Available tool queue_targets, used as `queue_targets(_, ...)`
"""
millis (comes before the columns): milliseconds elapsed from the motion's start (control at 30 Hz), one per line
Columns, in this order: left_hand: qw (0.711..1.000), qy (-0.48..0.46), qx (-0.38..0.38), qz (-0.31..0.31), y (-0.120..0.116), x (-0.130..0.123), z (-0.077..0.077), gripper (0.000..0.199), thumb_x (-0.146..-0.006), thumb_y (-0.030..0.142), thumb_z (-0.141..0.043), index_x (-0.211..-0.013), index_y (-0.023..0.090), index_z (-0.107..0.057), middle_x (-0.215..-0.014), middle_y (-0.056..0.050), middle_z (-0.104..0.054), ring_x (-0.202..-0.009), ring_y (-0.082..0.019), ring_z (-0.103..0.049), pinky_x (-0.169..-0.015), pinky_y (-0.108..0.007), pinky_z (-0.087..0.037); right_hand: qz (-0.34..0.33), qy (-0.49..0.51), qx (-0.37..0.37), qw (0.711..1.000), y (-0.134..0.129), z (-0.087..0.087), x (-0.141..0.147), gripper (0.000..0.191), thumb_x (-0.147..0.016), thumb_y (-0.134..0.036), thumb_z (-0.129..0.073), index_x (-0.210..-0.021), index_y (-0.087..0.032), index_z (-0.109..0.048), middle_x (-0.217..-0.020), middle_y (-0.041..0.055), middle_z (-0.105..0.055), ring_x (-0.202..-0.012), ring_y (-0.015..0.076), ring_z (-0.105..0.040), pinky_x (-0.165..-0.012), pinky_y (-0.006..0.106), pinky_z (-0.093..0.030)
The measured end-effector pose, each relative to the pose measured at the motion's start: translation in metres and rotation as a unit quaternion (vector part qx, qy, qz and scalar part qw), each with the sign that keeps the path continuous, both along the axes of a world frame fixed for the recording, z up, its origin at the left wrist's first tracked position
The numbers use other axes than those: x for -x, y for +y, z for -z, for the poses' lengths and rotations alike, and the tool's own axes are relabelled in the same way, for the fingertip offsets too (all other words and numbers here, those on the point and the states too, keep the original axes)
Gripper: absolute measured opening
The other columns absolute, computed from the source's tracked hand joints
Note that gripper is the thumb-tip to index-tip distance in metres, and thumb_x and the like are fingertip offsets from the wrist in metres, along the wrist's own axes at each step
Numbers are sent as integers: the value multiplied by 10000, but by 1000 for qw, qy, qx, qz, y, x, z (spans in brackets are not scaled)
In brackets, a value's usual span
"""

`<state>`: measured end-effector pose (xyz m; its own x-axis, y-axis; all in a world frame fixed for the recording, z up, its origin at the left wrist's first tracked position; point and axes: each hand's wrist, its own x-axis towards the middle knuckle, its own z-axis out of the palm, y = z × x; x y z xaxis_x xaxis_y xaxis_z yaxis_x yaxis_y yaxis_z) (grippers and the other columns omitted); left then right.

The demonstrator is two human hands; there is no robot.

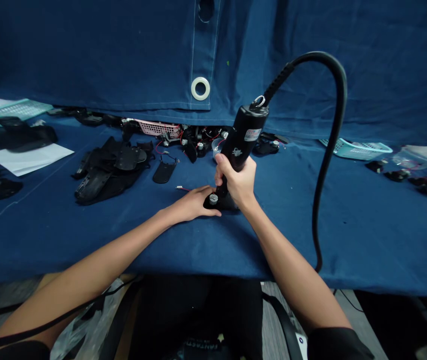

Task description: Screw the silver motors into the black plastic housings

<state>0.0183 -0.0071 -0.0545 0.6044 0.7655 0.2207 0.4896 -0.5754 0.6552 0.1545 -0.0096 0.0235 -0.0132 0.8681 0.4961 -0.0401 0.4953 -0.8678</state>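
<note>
My right hand (238,180) grips the barrel of a black electric screwdriver (244,136), which stands almost upright with its lower end hidden by my fingers. A thick black cable (334,150) arcs from its top and drops over the table's front edge. The tool's lower end meets a small black plastic part (226,202) with a round grey metal piece (213,199) on it. My left hand (194,205) lies on that part, fingers stretched toward it, holding it against the blue cloth. A short red-and-white wire (181,188) lies just beyond my left fingers.
Several black moulded parts (110,170) lie left of my hands, beside white paper (29,157). Wired components and a pink basket (156,128) stand at the back, with a teal basket (356,149) to the right. A blue tarp with a white grommet (200,88) hangs behind the blue-covered table (367,240).
</note>
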Motion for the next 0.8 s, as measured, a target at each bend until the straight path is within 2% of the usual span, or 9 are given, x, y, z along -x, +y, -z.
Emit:
queue_targets(500, 1000, 0, -6, -2, -1, 0, -2, 523, -747, 505, -705, -1119, 172, -551, -1120, -89, -611, -1053, -267, -578, -908, -373, -457, 23, -31, 10, 999, 1, 2, 0, 376, -808, -524, -606, -721, -221, -402, -474, -62, -471, -387, 78, -445, -416, 241, -398)
queue_targets(800, 1000, -4, 1, -6, 0, 0, -1, 540, -731, 503, -715, -1132, 176, -562, -1146, -96, -611, -1068, -282, -574, -918, -400, -456, 20, -27, 10, 999, 2, 2, 0, 380, -797, -523, -621, -690, -219, -420, -468, -54, -476, -391, 86, -446, -413, 247, -390)
